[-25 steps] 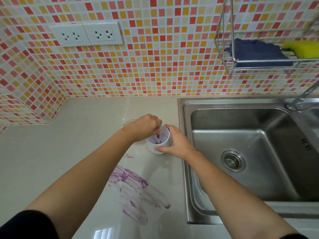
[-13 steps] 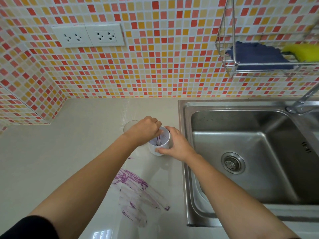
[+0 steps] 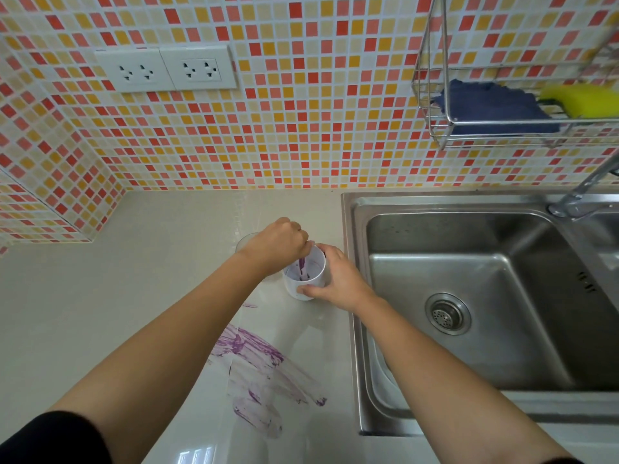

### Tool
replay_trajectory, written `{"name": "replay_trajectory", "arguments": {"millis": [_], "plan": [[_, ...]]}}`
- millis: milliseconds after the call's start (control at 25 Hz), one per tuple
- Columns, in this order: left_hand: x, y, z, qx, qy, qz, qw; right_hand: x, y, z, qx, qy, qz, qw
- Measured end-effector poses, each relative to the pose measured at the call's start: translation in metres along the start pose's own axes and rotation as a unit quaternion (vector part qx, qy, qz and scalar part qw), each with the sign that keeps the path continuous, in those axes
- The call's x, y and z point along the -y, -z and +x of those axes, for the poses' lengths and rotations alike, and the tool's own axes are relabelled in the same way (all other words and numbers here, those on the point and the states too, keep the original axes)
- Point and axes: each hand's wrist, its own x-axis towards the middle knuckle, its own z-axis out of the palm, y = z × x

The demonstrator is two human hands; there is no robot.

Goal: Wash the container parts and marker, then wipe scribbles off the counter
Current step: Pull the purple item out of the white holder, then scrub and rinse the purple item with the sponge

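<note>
A small white container (image 3: 305,283) stands on the counter just left of the sink, its inside smeared with purple ink. My right hand (image 3: 335,279) grips its right side. My left hand (image 3: 278,244) is above the rim, fingers pinched on a purple marker (image 3: 302,266) that stands inside the container. A clear lid or cup (image 3: 244,242) peeks out behind my left hand, mostly hidden. Purple scribbles (image 3: 261,370) cover the counter nearer to me.
The steel sink (image 3: 469,296) with its drain lies to the right, and the faucet (image 3: 582,189) is at its far right. A wire rack (image 3: 502,128) on the tiled wall holds a blue cloth (image 3: 485,105) and a yellow sponge (image 3: 582,100). Two wall sockets (image 3: 167,68) sit upper left.
Hardly anything has moved. My left hand stays pinched on the marker in the container and my right hand keeps its grip.
</note>
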Motion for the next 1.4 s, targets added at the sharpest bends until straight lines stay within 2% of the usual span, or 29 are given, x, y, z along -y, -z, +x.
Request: {"name": "replay_trajectory", "arguments": {"millis": [80,160,240,280,360,440,520,600,680,720,840,920,1000,1080,1200,1320,1400], "plan": [[0.007,0.0,-0.003,-0.017,0.012,0.0,1.0,-0.001,-0.001,0.0,0.01,-0.002,-0.011,1.0],[0.013,0.003,-0.009,-0.091,0.071,-0.062,0.991,-0.002,0.0,-0.001,0.04,-0.011,-0.032,0.999],[0.022,0.018,-0.017,-0.17,0.163,-0.226,0.945,-0.001,0.013,-0.006,0.052,-0.016,-0.039,0.998],[0.025,0.027,-0.021,-0.165,0.186,-0.3,0.921,-0.001,0.024,-0.01,0.04,-0.01,-0.039,0.998],[0.026,0.038,-0.025,-0.192,0.223,-0.395,0.87,-0.001,0.054,-0.022,-0.034,0.025,-0.04,0.998],[0.018,0.052,-0.019,-0.239,0.239,-0.491,0.803,-0.002,0.092,-0.039,-0.159,0.053,-0.048,0.985],[-0.003,0.068,-0.004,-0.24,0.224,-0.555,0.764,-0.005,0.135,-0.056,-0.287,0.061,-0.077,0.953],[-0.03,0.089,0.016,-0.24,0.203,-0.597,0.738,-0.006,0.178,-0.071,-0.381,0.06,-0.113,0.916],[-0.058,0.11,0.036,-0.252,0.209,-0.622,0.711,-0.003,0.223,-0.077,-0.443,0.051,-0.141,0.884],[-0.07,0.12,0.046,-0.254,0.221,-0.647,0.684,-0.002,0.247,-0.076,-0.466,0.053,-0.158,0.869],[-0.1,0.138,0.072,-0.211,0.276,-0.75,0.563,0.0,0.311,-0.061,-0.505,0.041,-0.232,0.83],[-0.121,0.149,0.086,-0.17,0.303,-0.803,0.483,-0.009,0.35,-0.044,-0.473,-0.016,-0.276,0.837],[-0.142,0.158,0.096,-0.143,0.33,-0.822,0.441,-0.028,0.385,-0.019,-0.374,-0.105,-0.291,0.874],[-0.157,0.167,0.103,-0.132,0.353,-0.827,0.417,-0.041,0.408,0.006,-0.266,-0.192,-0.272,0.904],[-0.167,0.176,0.112,-0.119,0.373,-0.829,0.398,-0.051,0.419,0.037,-0.166,-0.258,-0.232,0.923],[-0.174,0.181,0.124,-0.112,0.402,-0.826,0.38,-0.055,0.421,0.049,-0.122,-0.267,-0.301,0.907],[-0.179,0.185,0.133,-0.104,0.42,-0.83,0.351,-0.051,0.419,0.046,-0.143,-0.233,-0.318,0.908]]}}
